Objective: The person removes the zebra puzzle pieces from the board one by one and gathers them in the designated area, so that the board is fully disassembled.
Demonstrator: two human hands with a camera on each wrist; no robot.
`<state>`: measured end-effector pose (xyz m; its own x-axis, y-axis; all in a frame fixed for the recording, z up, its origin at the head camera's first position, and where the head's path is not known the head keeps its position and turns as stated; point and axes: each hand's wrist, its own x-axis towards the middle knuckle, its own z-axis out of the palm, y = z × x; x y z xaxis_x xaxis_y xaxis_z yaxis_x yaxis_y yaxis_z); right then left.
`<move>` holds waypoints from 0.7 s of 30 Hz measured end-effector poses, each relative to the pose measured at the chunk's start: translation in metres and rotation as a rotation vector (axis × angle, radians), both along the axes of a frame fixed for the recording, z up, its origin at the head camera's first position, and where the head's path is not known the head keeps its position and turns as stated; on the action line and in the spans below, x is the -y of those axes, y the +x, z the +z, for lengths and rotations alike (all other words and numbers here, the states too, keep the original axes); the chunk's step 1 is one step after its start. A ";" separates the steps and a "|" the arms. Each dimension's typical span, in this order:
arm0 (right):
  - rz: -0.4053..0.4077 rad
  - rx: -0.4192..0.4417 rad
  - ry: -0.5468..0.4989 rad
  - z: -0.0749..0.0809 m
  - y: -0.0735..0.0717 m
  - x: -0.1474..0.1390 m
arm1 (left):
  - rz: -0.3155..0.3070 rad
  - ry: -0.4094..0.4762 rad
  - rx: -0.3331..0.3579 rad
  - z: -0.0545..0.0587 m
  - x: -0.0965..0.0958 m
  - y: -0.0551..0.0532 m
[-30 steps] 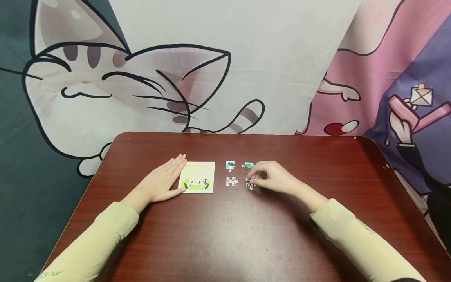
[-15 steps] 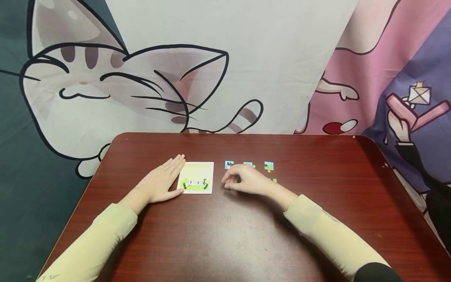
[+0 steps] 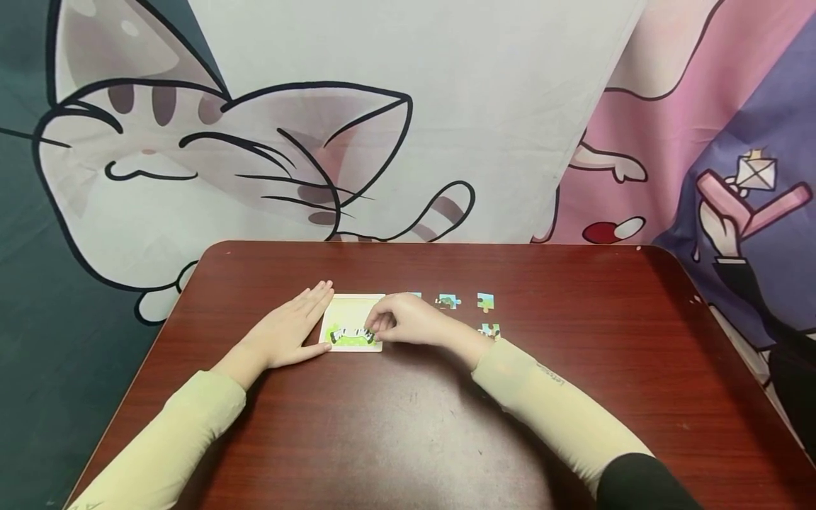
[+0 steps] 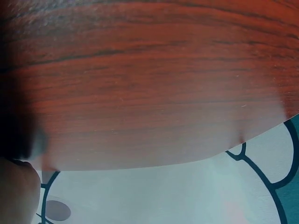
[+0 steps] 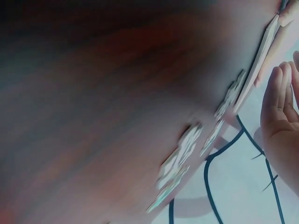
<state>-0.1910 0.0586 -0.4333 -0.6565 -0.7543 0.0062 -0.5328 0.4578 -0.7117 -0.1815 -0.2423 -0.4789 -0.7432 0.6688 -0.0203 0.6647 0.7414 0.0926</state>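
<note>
My left hand (image 3: pixel 283 326) lies flat with straight fingers along the left edge of a shallow puzzle board (image 3: pixel 350 308). The board has a pale yellow upper part and a green and zebra-striped strip at the bottom. Over the board's right edge, my right hand (image 3: pixel 404 319) pinches a small puzzle piece, mostly hidden between thumb and fingertips. Loose puzzle pieces lie right of the board: a blue-green one (image 3: pixel 448 302), a second (image 3: pixel 485 302) beside it, and another (image 3: pixel 489 330) partly behind the right wrist. Several pieces (image 5: pixel 180 156) stand out edge-on in the right wrist view.
All this lies on a dark red wooden table (image 3: pixel 408 418) with rounded far corners. Behind it hangs a cartoon cat curtain (image 3: pixel 255 163), with a pink and purple printed panel (image 3: pixel 637 163) at the right. The left wrist view mainly holds bare tabletop (image 4: pixel 149 93).
My right hand has moved left from the loose pieces to the board's right edge, uncovering pieces at the right. The left hand has stayed on the board's left edge.
</note>
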 end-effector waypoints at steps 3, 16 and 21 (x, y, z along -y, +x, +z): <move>0.009 0.010 0.004 0.001 -0.004 0.011 | -0.001 0.003 -0.002 0.000 0.000 0.000; 0.032 -0.030 0.079 -0.005 -0.018 0.046 | -0.003 0.007 0.006 0.001 0.001 0.001; 0.042 -0.027 0.090 -0.008 -0.021 0.054 | -0.006 0.016 0.003 0.000 0.002 0.001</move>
<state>-0.2121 0.0043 -0.4412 -0.6248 -0.7794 -0.0453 -0.5714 0.4960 -0.6538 -0.1810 -0.2444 -0.4787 -0.7388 0.6738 -0.0116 0.6691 0.7354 0.1068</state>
